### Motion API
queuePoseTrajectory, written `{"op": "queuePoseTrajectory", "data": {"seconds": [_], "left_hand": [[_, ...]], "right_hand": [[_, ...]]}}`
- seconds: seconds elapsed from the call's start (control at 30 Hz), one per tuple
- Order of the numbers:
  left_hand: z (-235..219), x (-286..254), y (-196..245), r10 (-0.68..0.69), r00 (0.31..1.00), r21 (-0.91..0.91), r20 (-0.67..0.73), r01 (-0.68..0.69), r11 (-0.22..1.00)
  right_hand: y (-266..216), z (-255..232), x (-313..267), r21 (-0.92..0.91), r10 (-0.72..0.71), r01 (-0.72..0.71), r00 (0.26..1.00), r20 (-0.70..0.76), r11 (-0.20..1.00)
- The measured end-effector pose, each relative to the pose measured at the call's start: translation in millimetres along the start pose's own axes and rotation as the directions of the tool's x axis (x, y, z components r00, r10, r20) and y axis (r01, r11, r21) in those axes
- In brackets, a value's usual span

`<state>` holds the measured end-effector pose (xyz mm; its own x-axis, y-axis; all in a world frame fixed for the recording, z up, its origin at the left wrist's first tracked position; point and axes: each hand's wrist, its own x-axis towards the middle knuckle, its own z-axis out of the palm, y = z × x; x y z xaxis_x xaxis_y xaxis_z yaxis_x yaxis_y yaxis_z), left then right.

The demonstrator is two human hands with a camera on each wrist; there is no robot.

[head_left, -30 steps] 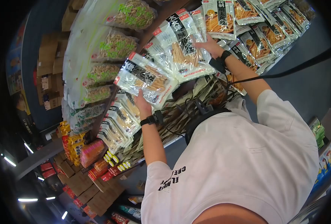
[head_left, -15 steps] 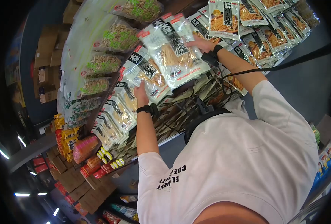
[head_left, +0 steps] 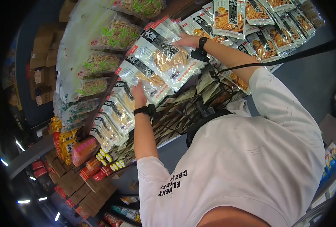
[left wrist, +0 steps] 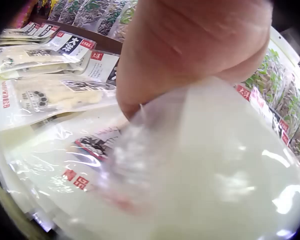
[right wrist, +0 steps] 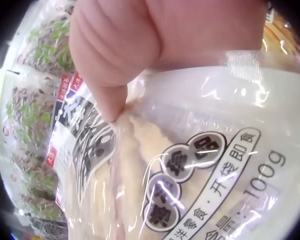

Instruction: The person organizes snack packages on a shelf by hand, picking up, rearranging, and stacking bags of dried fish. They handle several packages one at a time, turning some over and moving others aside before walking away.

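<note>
In the head view my left hand (head_left: 138, 92) reaches up and grips the lower edge of a clear snack packet (head_left: 139, 75) with a black label and red corner. Just above it, my right hand (head_left: 183, 39) holds a small stack of like packets (head_left: 163, 53), which overlaps the left one. The left wrist view shows my left hand (left wrist: 190, 50) pressed on the shiny packet (left wrist: 190, 175). In the right wrist view, my right hand's fingers (right wrist: 115, 60) pinch the packet (right wrist: 190, 170) printed 100g.
More such packets (head_left: 111, 121) stand in rows on the shelf below my left hand. Green-labelled bags (head_left: 115, 36) hang upper left, orange-stick packets (head_left: 262, 41) upper right. Cardboard boxes (head_left: 43, 68) sit far left, with yellow and red packs (head_left: 65, 143) lower left.
My right hand has carried its stack of packets leftward until it overlaps the left packet. My left hand has shifted slightly left and up, keeping its grip.
</note>
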<state>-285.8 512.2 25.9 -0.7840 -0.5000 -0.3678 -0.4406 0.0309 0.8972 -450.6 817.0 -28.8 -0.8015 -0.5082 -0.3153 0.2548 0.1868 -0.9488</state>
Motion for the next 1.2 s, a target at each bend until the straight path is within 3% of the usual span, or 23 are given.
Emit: {"op": "queuePoseTrajectory", "data": {"seconds": [0.1, 0.17, 0.2, 0.23, 0.27, 0.3, 0.37, 0.4, 0.47, 0.5, 0.57, 0.6, 0.63, 0.7, 0.73, 0.87, 0.97, 1.0, 1.07, 1.1, 1.17, 1.2], "left_hand": [[1.0, 13.5, -2.0, 0.021, 1.000, -0.026, 0.022, -0.021, 0.999], [1.1, 16.1, -4.3, -0.019, 1.000, -0.039, 0.006, 0.019, 0.999], [4.5, 12.6, -5.5, 0.046, 0.999, -0.054, -0.021, -0.047, 0.997], [6.8, 11.1, -4.9, 0.112, 0.992, -0.066, -0.050, -0.115, 0.991], [3.8, 18.4, -15.5, 0.192, 0.981, -0.096, -0.040, -0.195, 0.976], [2.2, 27.1, -28.5, 0.189, 0.980, -0.102, -0.066, -0.195, 0.976], [-1.4, 38.3, -50.5, 0.379, 0.895, 0.267, -0.236, -0.316, 0.911], [-3.3, 26.2, -43.2, 0.372, 0.891, 0.264, -0.261, -0.304, 0.915], [-2.3, -10.0, -12.2, 0.170, 0.983, 0.215, -0.071, -0.152, 0.965], [-3.6, -14.8, -11.1, 0.158, 0.984, 0.205, -0.085, -0.138, 0.969], [-0.4, -16.8, -14.2, 0.205, 0.976, 0.216, -0.072, -0.186, 0.959], [-3.8, -1.4, -27.5, 0.241, 0.971, 0.109, 0.003, -0.240, 0.965], [-7.3, 12.4, -40.9, 0.231, 0.973, 0.091, -0.005, -0.230, 0.969], [-10.1, 30.0, -53.5, 0.272, 0.962, 0.189, 0.011, -0.269, 0.944], [-9.8, 48.7, -73.6, 0.347, 0.934, 0.182, -0.086, -0.328, 0.927], [-8.3, 33.7, -50.5, 0.253, 0.967, 0.060, -0.036, -0.251, 0.966], [-10.7, 24.7, -36.3, 0.185, 0.983, -0.073, -0.008, -0.185, 0.980], [-11.1, 23.2, -34.8, 0.178, 0.984, -0.079, -0.016, -0.179, 0.981], [-7.8, 21.1, -33.1, 0.146, 0.989, -0.283, 0.034, -0.131, 0.950], [-2.4, 19.2, -33.4, 0.143, 0.989, -0.288, 0.031, -0.129, 0.949], [11.6, 13.3, -35.0, 0.166, 0.976, -0.215, -0.138, -0.193, 0.957], [15.0, 10.5, -33.1, 0.089, 0.978, -0.218, -0.187, -0.129, 0.967]], "right_hand": [[-23.1, 10.1, -19.8, -0.004, -0.012, 0.011, 0.999, -0.051, 1.000], [2.6, 14.9, -0.9, -0.004, -0.056, 0.055, 0.996, -0.073, 0.998], [7.5, 18.6, 1.7, 0.008, -0.099, 0.101, 0.990, -0.104, 0.995], [12.4, 19.5, 3.6, -0.109, -0.125, 0.108, 0.977, -0.170, 0.988], [12.0, 19.3, -1.0, -0.036, -0.134, 0.130, 0.978, -0.159, 0.991], [9.8, 18.5, -6.9, 0.038, -0.141, 0.148, 0.979, -0.148, 0.988], [-6.0, 21.8, -25.5, 0.056, -0.209, 0.223, 0.959, -0.190, 0.973], [-2.2, 21.7, -24.5, -0.093, -0.151, 0.130, 0.949, -0.278, 0.987], [11.3, 17.9, -20.7, -0.129, -0.147, 0.115, 0.952, -0.269, 0.985], [13.0, 17.6, -17.9, -0.160, -0.148, 0.104, 0.944, -0.294, 0.982], [17.2, 19.9, -15.4, -0.141, -0.096, 0.056, 0.951, -0.295, 0.988], [18.3, 18.7, -14.6, -0.114, -0.050, 0.015, 0.949, -0.311, 0.993], [17.4, 16.2, -12.4, -0.088, -0.007, -0.024, 0.945, -0.327, 0.996], [23.5, 10.3, -6.6, -0.069, -0.047, 0.031, 0.968, -0.247, 0.997], [21.6, 9.1, -7.3, -0.071, -0.026, 0.010, 0.973, -0.230, 0.997], [-3.0, 11.9, -22.2, -0.045, 0.060, -0.068, 0.986, -0.156, 0.997], [43.8, -8.8, 15.2, -0.187, 0.068, -0.111, 0.974, -0.218, 0.976], [-3.4, 9.5, -20.1, -0.183, 0.120, -0.153, 0.976, -0.181, 0.971], [-7.2, 8.7, -16.7, -0.183, 0.132, -0.157, 0.981, -0.143, 0.970], [-13.8, 10.9, -17.5, -0.174, 0.139, -0.158, 0.984, -0.114, 0.972], [-30.1, 19.7, -33.8, -0.201, 0.160, -0.190, 0.975, -0.156, 0.961], [-38.3, 25.8, -40.7, -0.173, 0.131, -0.155, 0.981, -0.145, 0.973]]}}
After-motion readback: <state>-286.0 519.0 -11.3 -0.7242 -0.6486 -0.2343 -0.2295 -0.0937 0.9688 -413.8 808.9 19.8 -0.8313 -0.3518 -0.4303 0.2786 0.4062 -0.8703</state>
